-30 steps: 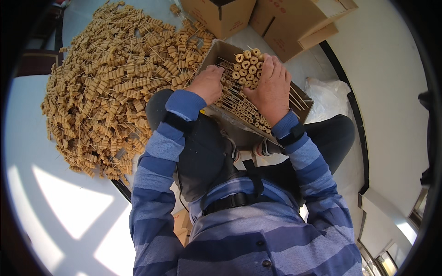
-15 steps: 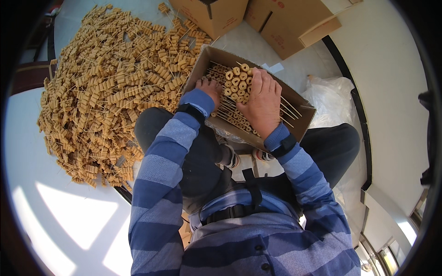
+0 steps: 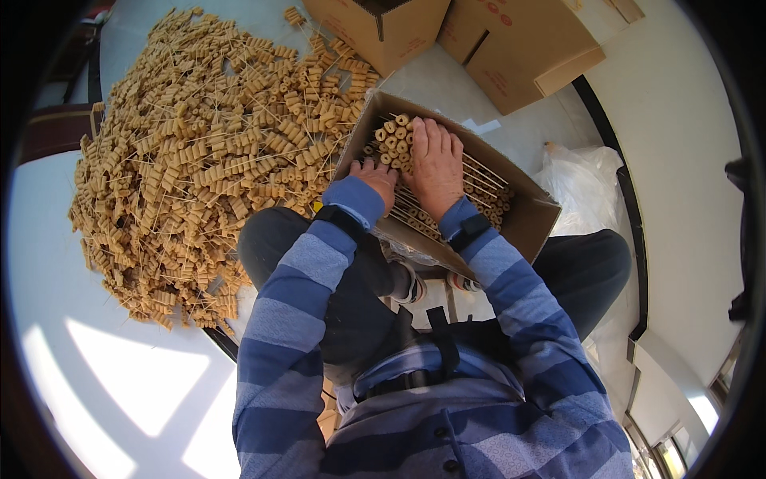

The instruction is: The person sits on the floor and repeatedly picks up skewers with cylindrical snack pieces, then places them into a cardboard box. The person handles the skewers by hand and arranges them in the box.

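Observation:
Both my hands are inside an open cardboard box [image 3: 523, 231] that stands between my knees. It holds rows of thin wooden skewers [image 3: 479, 173] threaded with tan, ring-shaped food pieces whose hollow ends show. My right hand [image 3: 436, 172] is closed around the right side of a skewer bundle [image 3: 391, 144], back of the hand up. Against the bundle's near left end, my left hand [image 3: 375, 177] has its fingers curled onto it. The palms and part of the bundle are hidden beneath the hands.
A large heap of loose threaded skewers [image 3: 199, 160] spreads on the left, reaching close to the box. Beyond the box stand more cardboard boxes [image 3: 515, 52]. Clear plastic film [image 3: 582, 188] lies to the right, near a pale wall [image 3: 678, 160].
The bundle has shifted left inside the box with my right hand on it. My left hand has moved against the bundle's near end. More skewers now show at the box's right end.

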A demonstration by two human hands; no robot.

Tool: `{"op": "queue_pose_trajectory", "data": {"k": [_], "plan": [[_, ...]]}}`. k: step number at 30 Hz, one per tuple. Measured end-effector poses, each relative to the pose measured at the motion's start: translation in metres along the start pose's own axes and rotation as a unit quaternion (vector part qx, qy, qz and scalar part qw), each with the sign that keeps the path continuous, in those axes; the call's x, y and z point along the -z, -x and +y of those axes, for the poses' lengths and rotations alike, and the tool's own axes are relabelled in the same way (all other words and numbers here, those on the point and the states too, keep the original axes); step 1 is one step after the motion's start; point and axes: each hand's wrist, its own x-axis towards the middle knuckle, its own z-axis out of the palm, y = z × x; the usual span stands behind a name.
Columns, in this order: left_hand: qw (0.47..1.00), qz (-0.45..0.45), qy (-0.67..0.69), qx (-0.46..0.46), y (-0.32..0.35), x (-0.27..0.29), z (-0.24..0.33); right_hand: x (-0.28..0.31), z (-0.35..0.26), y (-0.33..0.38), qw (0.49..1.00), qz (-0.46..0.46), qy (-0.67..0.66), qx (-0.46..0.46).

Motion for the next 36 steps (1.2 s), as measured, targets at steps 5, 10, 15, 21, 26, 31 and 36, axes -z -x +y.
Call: {"op": "queue_pose_trajectory", "data": {"k": [5, 10, 15, 21, 26, 31, 36], "plan": [[1.000, 0.010, -0.003, -0.005, -0.001, 0.001, 0.000, -0.021, 0.005, -0.010, 1.000, -0.018, -0.007, -0.002], [1.000, 0.026, 0.005, 0.000, -0.004, -0.008, -0.001, -0.041, 0.008, -0.016, 0.998, -0.055, 0.023, -0.009], [0.999, 0.033, 0.032, -0.001, -0.002, -0.011, -0.004, -0.054, 0.010, -0.017, 0.998, -0.045, 0.042, -0.020], [0.997, -0.002, 0.081, 0.004, -0.001, 0.006, -0.006, -0.070, 0.008, -0.020, 0.993, -0.056, 0.090, -0.052], [0.996, -0.016, 0.083, 0.002, 0.001, 0.012, -0.008, -0.079, 0.008, -0.021, 0.992, -0.055, 0.098, -0.063], [0.971, 0.168, 0.159, 0.069, -0.013, 0.000, -0.012, -0.085, 0.010, -0.022, 0.991, -0.050, 0.110, -0.061], [0.980, 0.108, 0.146, 0.084, -0.028, -0.003, -0.014, -0.083, 0.007, -0.024, 0.989, -0.074, 0.104, -0.077]]}}
